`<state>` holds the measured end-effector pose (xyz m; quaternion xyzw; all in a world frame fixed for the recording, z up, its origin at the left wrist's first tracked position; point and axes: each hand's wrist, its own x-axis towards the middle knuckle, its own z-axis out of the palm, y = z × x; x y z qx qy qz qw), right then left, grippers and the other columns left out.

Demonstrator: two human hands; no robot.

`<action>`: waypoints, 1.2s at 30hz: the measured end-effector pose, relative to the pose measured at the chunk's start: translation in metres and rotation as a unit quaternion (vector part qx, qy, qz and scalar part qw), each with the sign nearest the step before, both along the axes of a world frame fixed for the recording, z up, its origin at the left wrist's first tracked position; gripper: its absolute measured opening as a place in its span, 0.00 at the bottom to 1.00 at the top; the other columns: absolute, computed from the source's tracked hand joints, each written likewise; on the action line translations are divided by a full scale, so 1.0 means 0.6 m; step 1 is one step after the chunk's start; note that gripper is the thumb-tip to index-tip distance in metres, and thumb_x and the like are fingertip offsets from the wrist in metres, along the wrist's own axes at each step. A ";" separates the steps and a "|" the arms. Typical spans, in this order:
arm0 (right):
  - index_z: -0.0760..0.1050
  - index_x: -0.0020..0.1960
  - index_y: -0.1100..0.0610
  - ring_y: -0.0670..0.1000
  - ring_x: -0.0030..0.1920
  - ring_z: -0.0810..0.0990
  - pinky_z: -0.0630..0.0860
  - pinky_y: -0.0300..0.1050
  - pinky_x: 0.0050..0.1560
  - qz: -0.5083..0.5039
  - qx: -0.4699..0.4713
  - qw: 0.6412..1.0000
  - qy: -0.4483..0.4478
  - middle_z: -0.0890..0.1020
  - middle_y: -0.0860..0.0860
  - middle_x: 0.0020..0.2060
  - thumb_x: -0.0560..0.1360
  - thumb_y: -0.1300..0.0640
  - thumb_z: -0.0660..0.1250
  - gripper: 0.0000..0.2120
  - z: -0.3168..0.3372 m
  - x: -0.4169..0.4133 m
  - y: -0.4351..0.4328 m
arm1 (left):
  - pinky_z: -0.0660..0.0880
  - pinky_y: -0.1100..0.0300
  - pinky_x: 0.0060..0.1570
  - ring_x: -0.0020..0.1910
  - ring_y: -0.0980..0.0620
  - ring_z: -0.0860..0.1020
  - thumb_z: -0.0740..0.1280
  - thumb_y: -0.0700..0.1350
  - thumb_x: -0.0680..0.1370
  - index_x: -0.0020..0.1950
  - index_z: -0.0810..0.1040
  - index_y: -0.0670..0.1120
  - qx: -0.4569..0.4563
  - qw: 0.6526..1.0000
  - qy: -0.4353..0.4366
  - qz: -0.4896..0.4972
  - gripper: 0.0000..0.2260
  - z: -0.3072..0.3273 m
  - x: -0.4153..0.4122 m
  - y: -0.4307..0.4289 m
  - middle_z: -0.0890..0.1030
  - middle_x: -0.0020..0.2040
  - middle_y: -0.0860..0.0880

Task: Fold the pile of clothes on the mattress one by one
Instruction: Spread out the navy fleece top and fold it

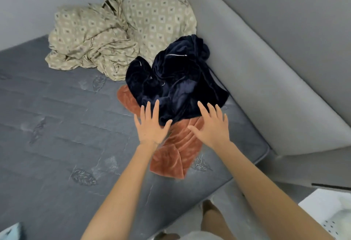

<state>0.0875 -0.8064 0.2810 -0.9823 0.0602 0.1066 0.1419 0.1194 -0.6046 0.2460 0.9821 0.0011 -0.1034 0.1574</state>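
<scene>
We find the left hand [152, 125] and the right hand [212, 127] both open, fingers straight and spread, gripping nothing. Their fingertips lie at the near edge of the navy velvet garment [176, 80]; contact is not certain. This garment sits crumpled on a rust velvet garment [176, 150], and the two form the pile on the grey mattress [57, 125]. We judge the step to be pick-up of the first item. The next move calls for gripping the navy garment alone, lifting it clear, and spreading it flat. Behind the pile lie a patterned sheet [91, 42] and a pillow [157, 11]. We can read no brand, label or writing.
</scene>
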 end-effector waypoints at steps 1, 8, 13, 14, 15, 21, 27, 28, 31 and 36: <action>0.43 0.79 0.44 0.57 0.78 0.46 0.49 0.60 0.74 0.007 0.003 1.000 0.001 0.53 0.53 0.78 0.74 0.33 0.61 0.42 -0.010 0.029 -0.018 | 0.41 0.42 0.74 0.78 0.47 0.42 0.54 0.66 0.78 0.78 0.40 0.56 0.000 1.000 0.002 0.008 0.35 -0.012 0.021 -0.020 0.45 0.80 0.48; 0.43 0.78 0.44 0.56 0.78 0.44 0.49 0.60 0.74 0.038 0.022 0.999 0.018 0.51 0.52 0.78 0.75 0.34 0.60 0.41 -0.094 0.188 -0.121 | 0.42 0.43 0.74 0.78 0.48 0.43 0.56 0.66 0.77 0.78 0.41 0.56 -0.025 0.995 0.044 0.081 0.36 -0.108 0.123 -0.135 0.45 0.80 0.49; 0.44 0.78 0.44 0.56 0.78 0.45 0.50 0.60 0.75 0.031 0.055 0.997 0.038 0.51 0.52 0.78 0.74 0.33 0.61 0.42 -0.201 0.290 -0.153 | 0.42 0.43 0.74 0.78 0.49 0.43 0.57 0.65 0.77 0.78 0.42 0.56 -0.028 0.991 0.048 0.118 0.36 -0.201 0.203 -0.158 0.45 0.80 0.50; 0.43 0.78 0.44 0.56 0.78 0.44 0.50 0.60 0.75 0.030 0.055 0.997 0.050 0.50 0.51 0.78 0.73 0.32 0.61 0.42 -0.224 0.308 -0.155 | 0.42 0.43 0.74 0.78 0.49 0.42 0.57 0.65 0.77 0.78 0.42 0.56 -0.026 0.992 0.050 0.117 0.36 -0.221 0.218 -0.158 0.45 0.80 0.50; 0.43 0.78 0.44 0.57 0.78 0.44 0.50 0.60 0.75 0.028 0.055 0.996 0.063 0.50 0.51 0.78 0.73 0.31 0.60 0.43 -0.249 0.325 -0.156 | 0.42 0.43 0.74 0.78 0.49 0.42 0.57 0.65 0.77 0.78 0.42 0.56 -0.025 0.991 0.050 0.119 0.36 -0.242 0.229 -0.156 0.45 0.80 0.50; 0.38 0.78 0.45 0.55 0.78 0.46 0.52 0.62 0.75 -0.065 0.206 0.969 0.122 0.49 0.52 0.79 0.68 0.29 0.65 0.52 -0.369 0.383 -0.124 | 0.47 0.41 0.73 0.78 0.47 0.47 0.61 0.63 0.77 0.78 0.43 0.56 -0.051 0.984 0.059 0.159 0.37 -0.360 0.270 -0.132 0.47 0.79 0.49; 0.46 0.79 0.56 0.58 0.75 0.56 0.55 0.61 0.74 -0.172 0.257 0.931 0.194 0.59 0.55 0.76 0.69 0.32 0.68 0.52 -0.434 0.381 -0.063 | 0.73 0.47 0.52 0.55 0.42 0.76 0.61 0.47 0.81 0.63 0.73 0.44 -0.148 0.964 0.026 0.220 0.12 -0.407 0.255 -0.124 0.77 0.58 0.45; 0.55 0.76 0.59 0.58 0.73 0.61 0.57 0.60 0.73 -0.150 0.209 0.950 0.174 0.64 0.55 0.72 0.71 0.34 0.67 0.45 -0.438 0.379 -0.053 | 0.73 0.48 0.50 0.51 0.44 0.77 0.61 0.47 0.81 0.57 0.74 0.44 -0.175 0.957 0.006 0.231 0.09 -0.401 0.252 -0.125 0.78 0.53 0.47; 0.72 0.50 0.60 0.56 0.53 0.77 0.69 0.53 0.61 -0.143 0.198 0.966 0.089 0.79 0.54 0.50 0.76 0.48 0.68 0.15 -0.428 0.374 -0.039 | 0.73 0.51 0.48 0.46 0.50 0.76 0.61 0.47 0.81 0.52 0.74 0.45 -0.218 0.950 -0.047 0.216 0.07 -0.362 0.249 -0.132 0.79 0.47 0.50; 0.58 0.33 0.56 0.49 0.29 0.61 0.62 0.45 0.36 -0.173 0.329 0.928 0.028 0.62 0.50 0.27 0.76 0.59 0.68 0.20 -0.343 0.367 -0.049 | 0.73 0.50 0.44 0.42 0.50 0.75 0.60 0.47 0.82 0.50 0.72 0.44 -0.236 0.943 -0.118 0.201 0.07 -0.263 0.241 -0.128 0.78 0.43 0.50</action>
